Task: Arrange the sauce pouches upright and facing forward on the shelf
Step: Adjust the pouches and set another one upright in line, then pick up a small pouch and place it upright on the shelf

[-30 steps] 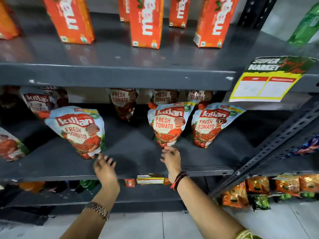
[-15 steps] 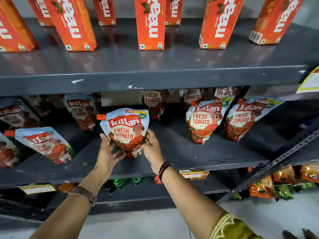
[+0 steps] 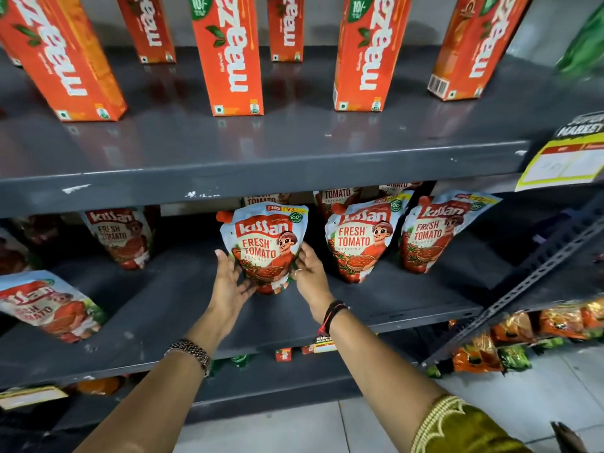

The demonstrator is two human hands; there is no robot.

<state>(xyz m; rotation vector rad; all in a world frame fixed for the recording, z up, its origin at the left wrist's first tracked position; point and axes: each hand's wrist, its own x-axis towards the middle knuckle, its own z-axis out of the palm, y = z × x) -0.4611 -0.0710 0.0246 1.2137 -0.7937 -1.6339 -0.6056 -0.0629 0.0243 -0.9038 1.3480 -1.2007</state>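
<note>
A Kissan tomato ketchup pouch [image 3: 265,243] stands upright on the dark grey middle shelf [image 3: 392,305], label facing me. My left hand [image 3: 230,282] grips its lower left side and my right hand [image 3: 309,274] its lower right side. To its right, two more pouches [image 3: 362,238] [image 3: 438,232] stand upright in the front row. Another pouch [image 3: 122,235] stands further left and back. A tilted pouch [image 3: 49,305] leans at the far left. More pouches sit half hidden behind, under the upper shelf's edge.
Orange Maaza juice cartons [image 3: 228,57] stand on the upper shelf. A yellow price tag [image 3: 562,161] hangs at the right. Orange and green snack packets [image 3: 523,335] fill a lower rack at the right. The shelf below holds bottles, mostly hidden.
Both hands took hold of a leaning pouch at the left, carried it rightwards and set it upright beside the two standing pouches. The view shifted left, then back right and closer.
</note>
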